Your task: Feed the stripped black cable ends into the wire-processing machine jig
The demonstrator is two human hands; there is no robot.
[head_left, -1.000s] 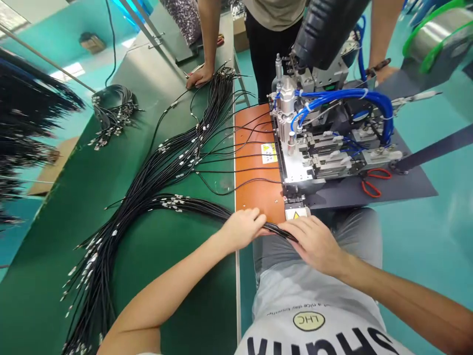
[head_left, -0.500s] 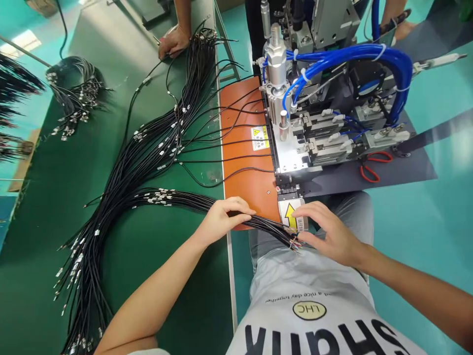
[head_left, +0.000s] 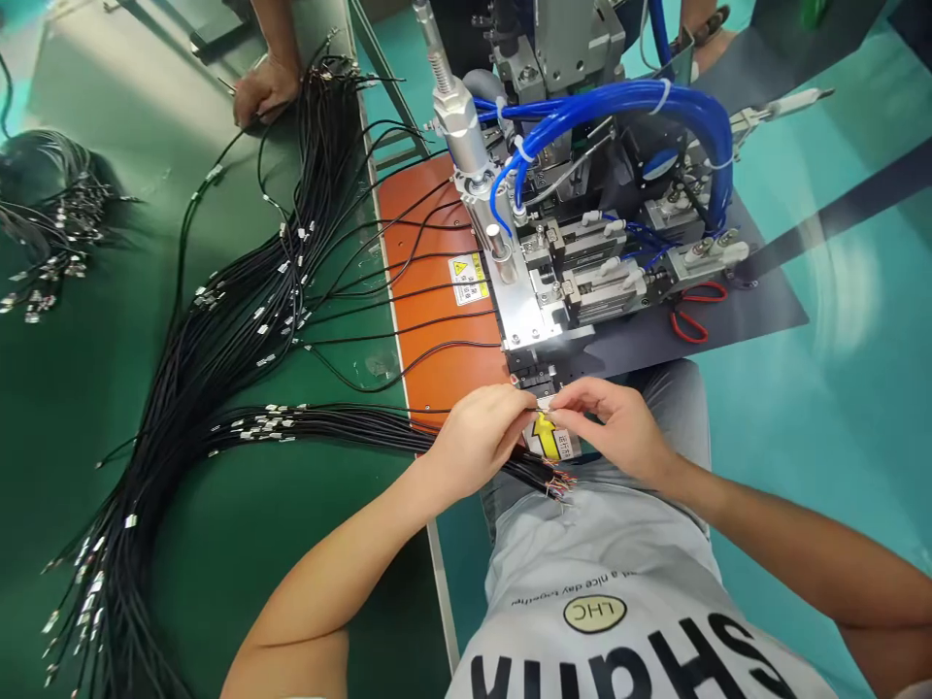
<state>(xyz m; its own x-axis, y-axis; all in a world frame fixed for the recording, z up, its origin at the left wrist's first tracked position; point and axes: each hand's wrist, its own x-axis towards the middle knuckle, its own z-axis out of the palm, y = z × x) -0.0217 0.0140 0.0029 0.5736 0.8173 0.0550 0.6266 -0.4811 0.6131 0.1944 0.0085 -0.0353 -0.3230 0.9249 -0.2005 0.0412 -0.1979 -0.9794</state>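
Observation:
My left hand (head_left: pixel 477 439) is closed in a pinch on a single black cable (head_left: pixel 437 411) near its end, just above the arrow label (head_left: pixel 546 437). Against its fingertips, my right hand (head_left: pixel 618 432) pinches the tip of that cable; the fine wires there are mostly hidden by my fingers. Under my left hand passes a thick bundle of black cables (head_left: pixel 356 424) with white tags. Its stripped ends (head_left: pixel 559 482), showing thin coloured wires, stick out over my lap.
A metal machine (head_left: pixel 524 311) with blue air hoses (head_left: pixel 618 97) stands ahead, several cables running into it across an orange plate (head_left: pixel 451 359). More tagged cables (head_left: pixel 218 340) cover the green table (head_left: pixel 291 563). Another person's hand (head_left: pixel 266 92) rests at the far end. Red-handled scissors (head_left: pixel 688 325) lie right.
My left hand has moved from the bundle to one cable, lifted apart from the rest. My right hand has closed its fingers on the cable's tip. The view has shifted right.

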